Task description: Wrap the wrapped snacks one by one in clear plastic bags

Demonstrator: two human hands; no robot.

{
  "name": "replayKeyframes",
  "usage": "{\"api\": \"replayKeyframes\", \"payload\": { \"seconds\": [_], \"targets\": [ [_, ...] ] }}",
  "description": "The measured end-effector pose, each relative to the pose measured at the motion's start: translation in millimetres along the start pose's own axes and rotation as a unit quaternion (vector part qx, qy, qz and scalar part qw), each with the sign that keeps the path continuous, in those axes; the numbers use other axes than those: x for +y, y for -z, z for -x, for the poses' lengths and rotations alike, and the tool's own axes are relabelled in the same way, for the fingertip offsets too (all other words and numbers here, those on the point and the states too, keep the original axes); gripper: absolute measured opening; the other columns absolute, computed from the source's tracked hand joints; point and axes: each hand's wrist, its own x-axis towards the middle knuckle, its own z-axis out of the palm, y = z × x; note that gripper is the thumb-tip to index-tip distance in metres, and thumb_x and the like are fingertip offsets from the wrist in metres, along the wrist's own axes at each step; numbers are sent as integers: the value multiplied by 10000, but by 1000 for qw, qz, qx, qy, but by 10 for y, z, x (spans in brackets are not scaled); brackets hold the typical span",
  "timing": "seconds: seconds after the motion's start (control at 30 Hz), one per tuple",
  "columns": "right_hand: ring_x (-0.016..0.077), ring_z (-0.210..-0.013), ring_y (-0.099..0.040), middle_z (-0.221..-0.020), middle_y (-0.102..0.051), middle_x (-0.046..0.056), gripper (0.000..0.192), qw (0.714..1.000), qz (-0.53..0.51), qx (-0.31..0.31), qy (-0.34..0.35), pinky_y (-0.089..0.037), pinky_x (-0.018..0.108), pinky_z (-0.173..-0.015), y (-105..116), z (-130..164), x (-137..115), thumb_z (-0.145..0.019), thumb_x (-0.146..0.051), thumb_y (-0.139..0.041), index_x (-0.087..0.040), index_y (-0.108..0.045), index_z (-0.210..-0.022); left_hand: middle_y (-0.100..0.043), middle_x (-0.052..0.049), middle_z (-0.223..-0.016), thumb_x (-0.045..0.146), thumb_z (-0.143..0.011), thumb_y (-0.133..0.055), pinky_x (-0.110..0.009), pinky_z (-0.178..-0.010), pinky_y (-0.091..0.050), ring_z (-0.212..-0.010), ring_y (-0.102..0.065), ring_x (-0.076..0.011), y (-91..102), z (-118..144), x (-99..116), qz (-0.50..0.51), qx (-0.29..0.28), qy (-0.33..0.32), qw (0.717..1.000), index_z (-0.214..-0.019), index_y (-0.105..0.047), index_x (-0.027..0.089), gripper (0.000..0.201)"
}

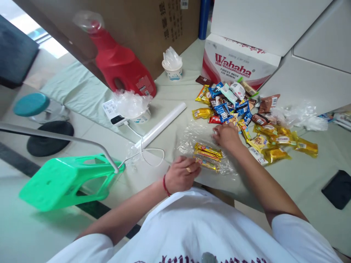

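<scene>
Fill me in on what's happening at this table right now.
A person in a white shirt is at a table strewn with wrapped snacks. The left hand rests on the near edge of a clear plastic bag that holds a few yellow snack bars. The right hand reaches into the snack pile beyond the bag. A Wahaha box, a red jug and a white roll sit farther back.

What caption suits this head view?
Left hand holds a clear bag of yellow snack bars; right hand reaches the snack pile.
</scene>
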Motion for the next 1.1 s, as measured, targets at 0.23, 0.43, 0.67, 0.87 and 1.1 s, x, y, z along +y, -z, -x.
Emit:
{"api": "replayKeyframes", "payload": {
  "seconds": [0.23, 0.43, 0.67, 0.87, 1.1],
  "targets": [
    [233, -964, -558, -930, -727, 71, 153, 998, -57, -34, 22, -369, 346, -896, -26, -78, 74, -921, -237, -610, -196, -757, -933, -552, -65, -1557, 240, -1038, -441, -550, -1249, -179, -1505, -419, -268, -370, -163, 22, -59, -42, 70, 995, -1482, -540, 271, 456],
    [197, -873, -585, -937, -685, 78, 189, 988, -90, 13, 125, -407, 308, -857, 100, 128, 71, -983, -221, -514, -167, -695, -977, -616, -71, -1476, 300, -1015, -531, -516, -1150, -309, -1420, -464, -298, -429, -245, -38, -61, 31, 119, 990, -1338, -675, 289, 354],
    [203, -872, -607, -1042, -638, 104, 299, 968, -55, 21, 245, -462, 293, -732, -48, 714, -182, -1042, -229, -442, -213, -691, -1207, -708, -90, -1071, 380, -982, -584, -489, -903, -397, -1073, -553, -303, -531, -306, -43, -19, 44, 234, 971, -1123, -779, 333, 245],
    [235, -1014, -635, -1223, -647, 123, 505, 963, -36, -4, 266, -528, 336, -852, -564, 994, -347, -985, -83, -442, -259, -581, -1437, -671, -85, -1008, 241, -857, -603, -457, -945, -467, -1040, -562, -266, -480, -260, -201, 122, 125, 260, 950, -1008, -741, 231, 205],
    [244, -1054, -629, -1267, -614, 141, 513, 965, -47, -39, 254, -528, 370, -913, -473, 1014, -416, -1009, -179, -504, -250, -519, -1517, -609, -127, -1280, 284, -1002, -379, -505, -1049, -449, -1200, -538, -280, -250, -243, -398, 78, 289, 387, 872, -1297, -561, 213, 354]
  ]
}}
